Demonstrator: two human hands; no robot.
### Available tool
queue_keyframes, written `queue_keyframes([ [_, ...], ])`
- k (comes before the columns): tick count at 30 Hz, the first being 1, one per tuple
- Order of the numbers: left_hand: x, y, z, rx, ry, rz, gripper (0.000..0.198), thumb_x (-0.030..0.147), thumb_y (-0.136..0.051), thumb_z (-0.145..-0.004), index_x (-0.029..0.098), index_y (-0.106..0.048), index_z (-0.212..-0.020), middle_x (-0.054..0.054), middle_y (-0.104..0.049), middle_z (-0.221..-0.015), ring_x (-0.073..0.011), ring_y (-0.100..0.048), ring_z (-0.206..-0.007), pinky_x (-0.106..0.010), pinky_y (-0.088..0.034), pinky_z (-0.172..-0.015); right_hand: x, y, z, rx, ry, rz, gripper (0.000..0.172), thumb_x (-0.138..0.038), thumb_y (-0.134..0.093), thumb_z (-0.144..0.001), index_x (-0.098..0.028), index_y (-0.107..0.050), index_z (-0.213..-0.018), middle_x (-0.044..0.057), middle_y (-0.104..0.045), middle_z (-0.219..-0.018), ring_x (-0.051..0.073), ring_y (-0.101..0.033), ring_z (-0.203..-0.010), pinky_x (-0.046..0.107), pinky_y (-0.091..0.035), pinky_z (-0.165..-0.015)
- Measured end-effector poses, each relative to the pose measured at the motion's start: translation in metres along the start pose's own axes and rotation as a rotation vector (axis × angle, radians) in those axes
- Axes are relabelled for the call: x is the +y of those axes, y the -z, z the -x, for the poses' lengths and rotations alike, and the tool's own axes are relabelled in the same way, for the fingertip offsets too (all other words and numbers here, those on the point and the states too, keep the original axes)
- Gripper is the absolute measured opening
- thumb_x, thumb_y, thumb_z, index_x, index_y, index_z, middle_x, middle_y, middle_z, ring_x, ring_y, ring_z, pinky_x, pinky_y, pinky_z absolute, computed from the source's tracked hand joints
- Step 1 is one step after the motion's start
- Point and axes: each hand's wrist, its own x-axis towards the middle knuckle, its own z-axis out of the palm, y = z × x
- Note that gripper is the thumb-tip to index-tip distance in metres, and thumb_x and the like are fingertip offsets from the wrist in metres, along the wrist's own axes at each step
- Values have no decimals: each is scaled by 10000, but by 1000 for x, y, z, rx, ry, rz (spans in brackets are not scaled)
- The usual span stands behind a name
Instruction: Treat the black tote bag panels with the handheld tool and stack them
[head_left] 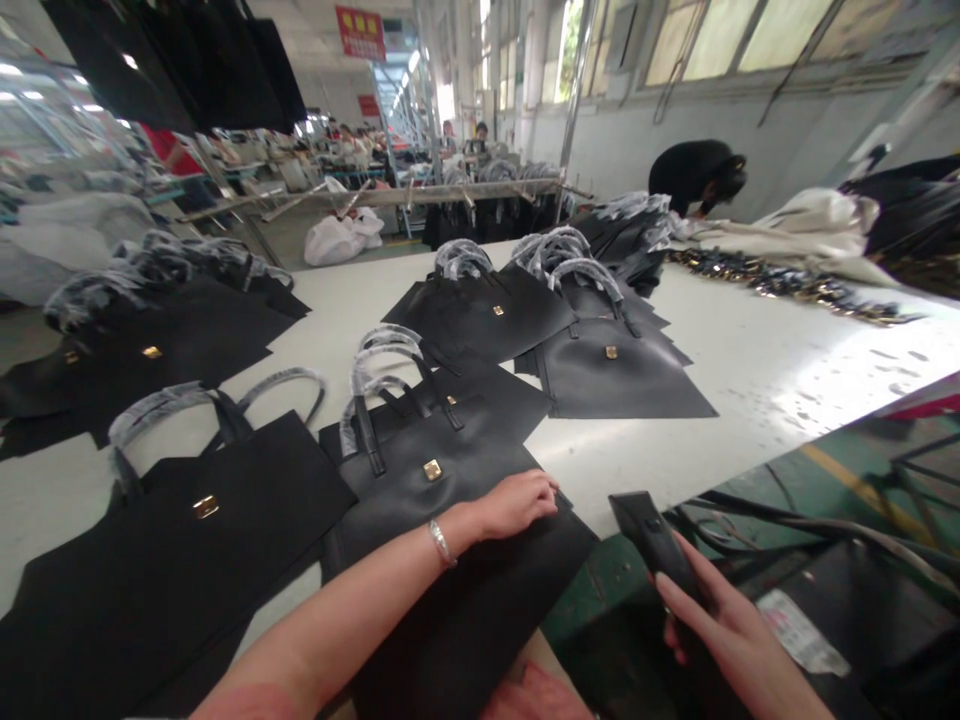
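My left hand (pixel 523 502), with a silver bracelet at the wrist, rests on a black bag (pixel 480 560) near the table's front edge, its fingers curled at the bag's right side. What its fingers hold, if anything, is too small to make out. Off the table's edge at the lower right, my right hand (pixel 712 610) grips a folded black strap-like piece (pixel 651 540), thumb on top. Beneath my left hand the bag lies flat; a bag with a gold clasp (pixel 433 469) and film-wrapped handles is just behind it.
Black bags (pixel 202 560) lie at the left, others (pixel 622 375) farther back on the white table (pixel 585 450). A person (pixel 694 172) bends over at the far side. Black bags (pixel 187 60) hang at the upper left. Beige material (pixel 810 230) is at the right.
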Motion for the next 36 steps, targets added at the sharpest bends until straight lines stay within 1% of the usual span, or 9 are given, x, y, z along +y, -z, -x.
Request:
queue_keyframes([
  [3, -4, -1, 12, 129, 60, 120, 106, 135, -497, -904, 177, -583, -858, -31, -606, -1028, -147, -556, -963, -249, -447, -863, -5, -3, -2, -98, -16, 36, 921, -609, -616, -738, -192, -243, -1470, -55, -579, -455, 173, -535, -420, 258, -423, -411],
  [7, -5, -12, 20, 245, 122, 110, 141, 97, -553, -843, 180, -541, -956, -46, -555, -1040, -166, -529, -959, -282, -447, -865, -21, -8, -6, -262, -54, 96, 833, -554, -580, -792, -179, -262, -1464, -59, -559, -443, 163, -547, -413, 233, -432, -402],
  [12, -2, -19, 20, 272, 215, 149, 195, 104, -596, -805, 189, -488, -943, -37, -515, -1021, -157, -535, -860, -284, -467, -784, -54, -23, -20, -397, -118, 138, 710, -517, -581, -808, -216, -360, -1411, -48, -576, -562, 132, -549, -386, 206, -409, -353],
  [16, -4, -19, 21, 271, 219, 164, 216, 105, -609, -796, 193, -473, -940, -32, -503, -1017, -159, -530, -865, -281, -459, -772, -75, -30, -29, -403, -137, 143, 612, -496, -594, -811, -245, -429, -1343, -16, -612, -736, 114, -562, -391, 204, -419, -337],
  [23, -7, -22, 23, 313, 194, 192, 226, 111, -612, -801, 188, -475, -964, -38, -501, -1020, -152, -527, -838, -271, -457, -761, -74, -23, -28, -436, -238, 152, 599, -517, -602, -819, -252, -426, -1326, 3, -635, -787, 123, -579, -423, 207, -434, -350],
  [27, -5, -22, 22, 313, 209, 172, 235, 101, -628, -790, 182, -491, -963, -45, -516, -1026, -163, -536, -872, -271, -465, -781, -81, -37, -42, -288, -95, 202, 566, -522, -588, -820, -231, -461, -1289, -37, -587, -621, 143, -563, -418, 223, -430, -366],
  [31, -10, -11, 37, 255, 111, 112, 281, 162, -641, -819, 182, -514, -1068, -75, -536, -1161, -184, -553, -1005, -277, -471, -855, -83, -30, -44, -179, -23, 189, 680, -550, -634, -763, -247, -425, -1334, 4, -679, -774, 142, -557, -438, 245, -436, -386],
  [34, -21, 5, 62, 190, -45, -96, 359, 263, -632, -864, 191, -516, -1196, -83, -481, -1343, -215, -424, -1260, -332, -339, -1065, -71, -15, -36, -244, -89, 230, 848, -611, -639, -723, -205, -351, -1408, -30, -600, -507, 180, -547, -402, 254, -424, -372],
  [36, -26, 13, 79, 178, -23, -274, 480, 404, -602, -884, 198, -479, -1300, -94, -399, -1439, -259, -278, -1368, -419, -207, -1138, -63, -11, -31, -287, -131, 245, 913, -644, -618, -720, -186, -298, -1442, -45, -536, -406, 198, -545, -384, 255, -416, -361],
])
